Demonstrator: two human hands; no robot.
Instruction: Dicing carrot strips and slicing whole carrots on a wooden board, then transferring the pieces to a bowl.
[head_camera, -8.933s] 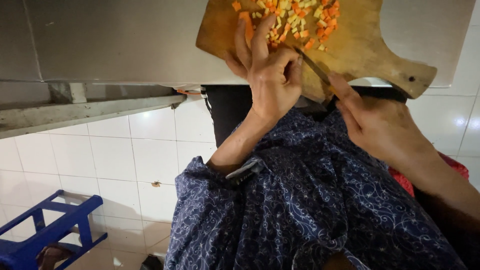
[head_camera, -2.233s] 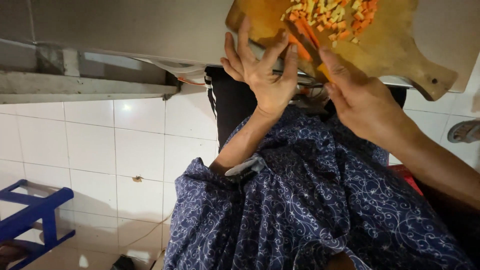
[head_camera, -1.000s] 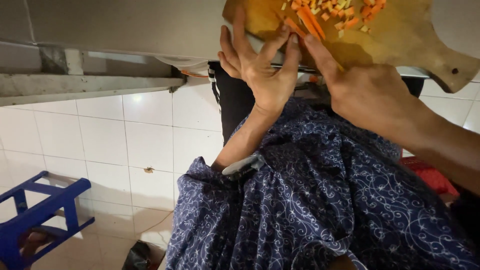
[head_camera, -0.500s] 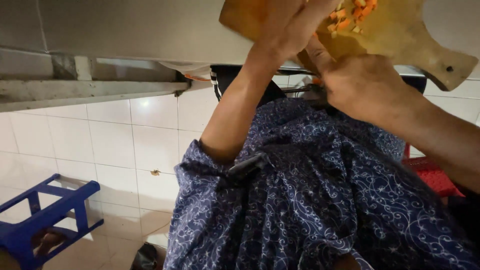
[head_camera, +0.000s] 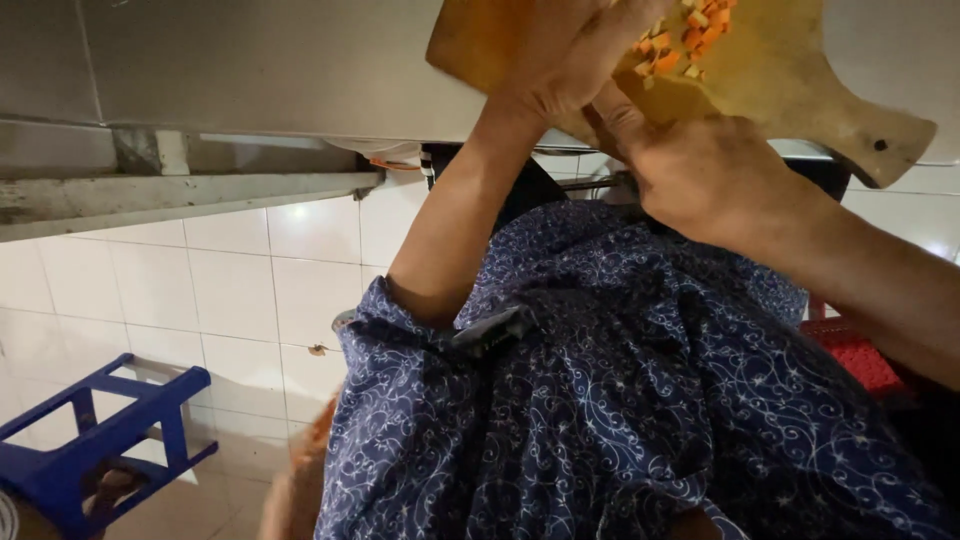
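Note:
A wooden cutting board (head_camera: 830, 90) with a handle lies on the steel counter at the top of the view. Diced orange and pale vegetable pieces (head_camera: 690, 35) are heaped on it. My left hand (head_camera: 565, 55) reaches over the board, palm down, its fingers stretched toward the pieces; the fingertips run out of the frame. My right hand (head_camera: 700, 170) is a closed fist at the board's near edge, beside my left wrist. It grips a knife whose blade is hidden under the hands. My blue patterned shirt fills the lower middle.
A steel counter front (head_camera: 250, 70) spans the top, with a ledge (head_camera: 180, 195) below it. Under it are a white tiled wall (head_camera: 220, 290), a blue plastic stool (head_camera: 95, 450) at the lower left, and a red basket (head_camera: 855, 350) at the right.
My left hand went from hovering with spread fingers at the board's edge to reaching up over the board onto the diced pieces. My right fist stayed at the near edge.

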